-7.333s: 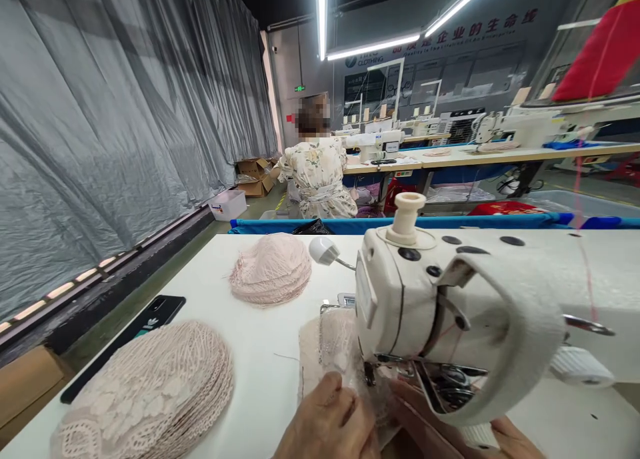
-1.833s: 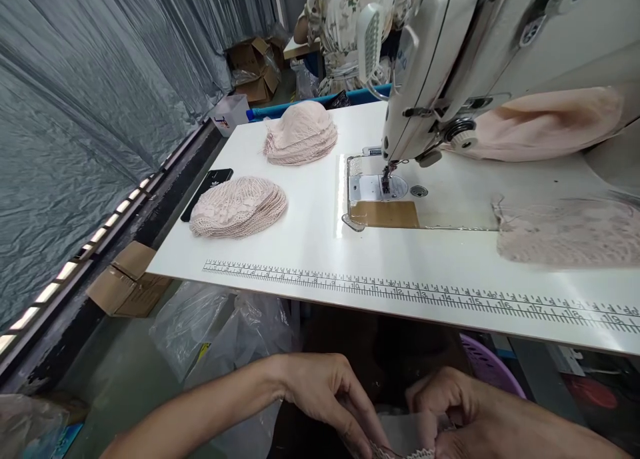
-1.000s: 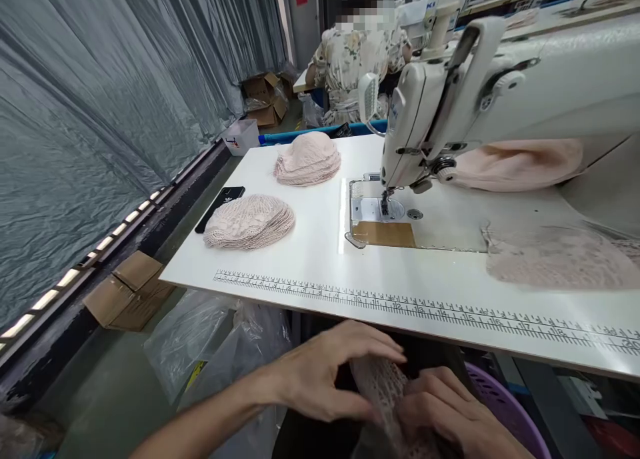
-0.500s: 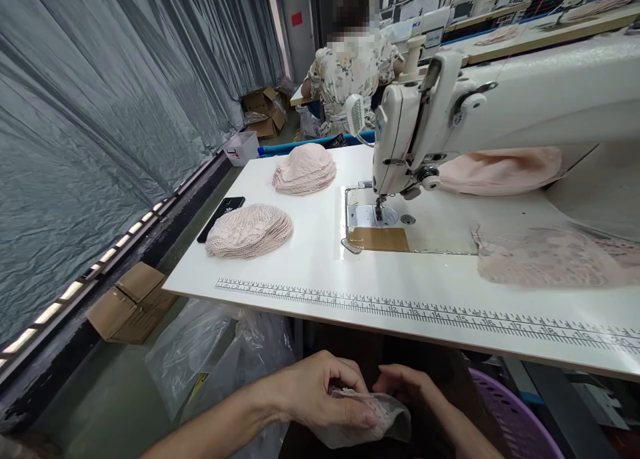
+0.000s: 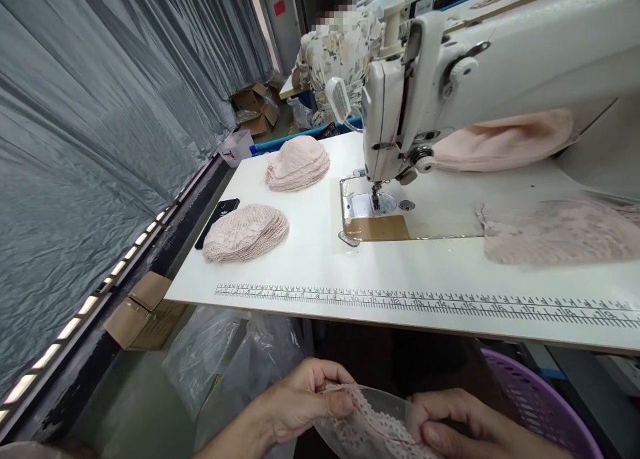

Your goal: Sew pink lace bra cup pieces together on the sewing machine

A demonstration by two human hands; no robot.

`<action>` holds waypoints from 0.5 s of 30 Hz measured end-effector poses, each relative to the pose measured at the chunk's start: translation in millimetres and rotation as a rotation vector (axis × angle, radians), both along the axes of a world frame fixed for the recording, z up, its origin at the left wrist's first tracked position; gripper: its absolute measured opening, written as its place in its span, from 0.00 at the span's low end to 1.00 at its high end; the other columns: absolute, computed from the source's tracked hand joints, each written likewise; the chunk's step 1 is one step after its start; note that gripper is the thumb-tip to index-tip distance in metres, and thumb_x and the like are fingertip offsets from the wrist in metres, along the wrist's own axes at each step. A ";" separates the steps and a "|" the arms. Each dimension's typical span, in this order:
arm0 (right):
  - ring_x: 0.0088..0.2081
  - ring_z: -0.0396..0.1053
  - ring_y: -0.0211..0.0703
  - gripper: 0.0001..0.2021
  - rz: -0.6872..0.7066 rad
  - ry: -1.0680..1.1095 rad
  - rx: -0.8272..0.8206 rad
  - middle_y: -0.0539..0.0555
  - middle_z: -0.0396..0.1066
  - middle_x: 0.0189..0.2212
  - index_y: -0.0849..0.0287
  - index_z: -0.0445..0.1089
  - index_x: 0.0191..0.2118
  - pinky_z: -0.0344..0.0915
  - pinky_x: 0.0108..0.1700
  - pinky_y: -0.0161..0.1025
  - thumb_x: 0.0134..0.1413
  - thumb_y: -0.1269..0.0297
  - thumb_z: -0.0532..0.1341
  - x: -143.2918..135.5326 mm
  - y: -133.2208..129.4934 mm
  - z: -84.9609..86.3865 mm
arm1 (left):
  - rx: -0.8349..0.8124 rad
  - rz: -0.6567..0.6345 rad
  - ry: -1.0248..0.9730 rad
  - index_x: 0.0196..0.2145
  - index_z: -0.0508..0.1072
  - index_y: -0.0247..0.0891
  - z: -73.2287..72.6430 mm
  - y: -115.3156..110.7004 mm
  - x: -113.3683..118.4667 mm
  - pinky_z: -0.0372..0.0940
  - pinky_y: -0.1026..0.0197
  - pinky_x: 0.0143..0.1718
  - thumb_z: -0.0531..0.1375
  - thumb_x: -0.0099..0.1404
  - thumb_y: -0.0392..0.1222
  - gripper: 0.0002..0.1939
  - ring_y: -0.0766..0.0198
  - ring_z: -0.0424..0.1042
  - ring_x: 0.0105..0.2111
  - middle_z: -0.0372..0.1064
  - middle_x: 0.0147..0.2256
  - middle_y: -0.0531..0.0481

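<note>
Below the table's front edge, a piece of pale pink lace fabric with a scalloped edge and a sheer backing is stretched between my two hands. My left hand pinches its left end between thumb and fingers. At the other end, my right hand grips the lace with thumb and bent fingers. The lower part of the piece runs out of the picture. Above the hands stands a white sewing machine, its presser foot over the needle plate with no fabric under it.
Two stacks of pink lace cups, one nearer and one farther, lie on the white table. A black phone is beside the nearer stack. More lace lies at right, above a purple basket. Another person sits beyond.
My hands have spread apart, and the lace, bunched in my left hand before, is now drawn out between them. My right hand has taken hold of it. The view has shifted slightly.
</note>
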State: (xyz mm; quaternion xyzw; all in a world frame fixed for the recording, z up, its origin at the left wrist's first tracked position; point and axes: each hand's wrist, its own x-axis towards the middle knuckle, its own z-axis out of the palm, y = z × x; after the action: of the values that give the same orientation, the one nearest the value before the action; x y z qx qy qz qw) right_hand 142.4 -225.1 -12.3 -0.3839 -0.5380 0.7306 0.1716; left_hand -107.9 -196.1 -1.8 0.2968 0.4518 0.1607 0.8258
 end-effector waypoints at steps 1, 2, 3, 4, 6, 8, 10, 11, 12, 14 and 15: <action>0.29 0.56 0.38 0.22 0.024 0.055 -0.015 0.46 0.56 0.24 0.57 0.65 0.26 0.55 0.34 0.34 0.55 0.41 0.54 0.1 1.2 -0.1 | -0.016 0.005 -0.013 0.28 0.73 0.30 -1.2 -0.5 0.5 0.61 0.69 0.30 0.74 0.39 0.49 0.24 0.72 0.68 0.25 0.70 0.27 0.51; 0.29 0.54 0.37 0.23 0.041 0.097 -0.030 0.46 0.55 0.24 0.57 0.65 0.26 0.54 0.33 0.34 0.54 0.40 0.54 -0.2 2.1 -0.2 | -0.028 0.013 -0.025 0.28 0.73 0.30 -2.2 -0.8 1.2 0.62 0.69 0.30 0.74 0.39 0.49 0.24 0.71 0.69 0.25 0.71 0.26 0.51; 0.28 0.53 0.37 0.23 0.040 0.118 -0.047 0.45 0.56 0.24 0.57 0.65 0.26 0.53 0.33 0.34 0.52 0.40 0.56 -0.8 2.5 -0.6 | -0.037 0.024 -0.035 0.28 0.73 0.30 -3.0 -1.1 2.0 0.62 0.69 0.31 0.74 0.40 0.48 0.23 0.71 0.69 0.25 0.71 0.26 0.50; 0.29 0.54 0.37 0.21 0.023 0.118 -0.070 0.45 0.57 0.24 0.57 0.66 0.28 0.53 0.33 0.34 0.49 0.40 0.60 -1.4 2.4 -1.4 | -0.043 0.036 -0.044 0.28 0.74 0.30 -3.7 -1.5 2.7 0.63 0.69 0.31 0.74 0.41 0.48 0.22 0.70 0.70 0.26 0.71 0.26 0.50; 0.31 0.58 0.38 0.18 -0.028 0.088 -0.119 0.46 0.61 0.27 0.56 0.69 0.29 0.55 0.35 0.34 0.43 0.45 0.66 -2.8 0.9 -3.9 | -0.054 0.059 -0.058 0.28 0.74 0.30 -5.1 -2.5 3.7 0.64 0.68 0.31 0.74 0.42 0.47 0.21 0.69 0.71 0.27 0.72 0.27 0.48; 0.33 0.60 0.39 0.16 -0.056 0.091 -0.129 0.46 0.64 0.30 0.56 0.70 0.29 0.55 0.36 0.34 0.40 0.49 0.69 -3.2 -0.4 -7.1 | -0.066 0.083 -0.068 0.28 0.74 0.30 -6.2 -3.8 3.3 0.65 0.68 0.31 0.74 0.43 0.46 0.20 0.68 0.72 0.27 0.73 0.27 0.48; 0.31 0.60 0.38 0.16 -0.040 0.125 -0.094 0.46 0.63 0.28 0.58 0.71 0.25 0.55 0.34 0.34 0.41 0.49 0.68 -1.3 0.0 -9.2 | -0.079 0.104 -0.076 0.27 0.73 0.31 -6.8 -5.2 1.7 0.65 0.67 0.31 0.73 0.45 0.45 0.18 0.68 0.72 0.27 0.73 0.27 0.48; 0.30 0.60 0.37 0.17 -0.022 0.140 -0.073 0.46 0.63 0.26 0.59 0.72 0.24 0.54 0.32 0.34 0.41 0.48 0.68 0.6 0.7 -9.5 | -0.083 0.114 -0.080 0.28 0.73 0.31 -7.0 -5.8 0.6 0.65 0.67 0.32 0.73 0.46 0.45 0.17 0.68 0.73 0.27 0.73 0.27 0.48; 0.29 0.60 0.37 0.18 -0.007 0.147 -0.060 0.46 0.62 0.25 0.59 0.73 0.24 0.54 0.32 0.34 0.41 0.48 0.68 3.1 1.6 -9.4 | -0.087 0.124 -0.084 0.28 0.73 0.31 -7.2 -6.5 -0.3 0.65 0.68 0.32 0.72 0.47 0.44 0.16 0.68 0.73 0.27 0.73 0.28 0.48; 0.29 0.60 0.37 0.18 0.016 0.142 -0.052 0.47 0.62 0.24 0.60 0.74 0.23 0.53 0.32 0.34 0.42 0.47 0.68 8.3 2.6 -8.2 | -0.092 0.138 -0.096 0.28 0.73 0.31 -8.0 -7.8 -1.1 0.65 0.68 0.32 0.72 0.48 0.44 0.16 0.68 0.73 0.27 0.73 0.28 0.48; 0.29 0.60 0.37 0.18 0.023 0.139 -0.059 0.47 0.62 0.24 0.60 0.75 0.23 0.53 0.32 0.34 0.42 0.47 0.67 10.3 2.5 -7.6 | -0.094 0.142 -0.102 0.28 0.73 0.31 -8.7 -8.6 -0.7 0.65 0.68 0.32 0.72 0.48 0.44 0.16 0.68 0.73 0.27 0.73 0.28 0.48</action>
State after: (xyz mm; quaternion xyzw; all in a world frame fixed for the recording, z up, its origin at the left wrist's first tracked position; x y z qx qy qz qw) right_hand 152.8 -222.6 -19.9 -0.3310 -0.5074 0.7729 0.1890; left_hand -108.6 -204.7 -10.4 0.2163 0.4361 0.2126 0.8473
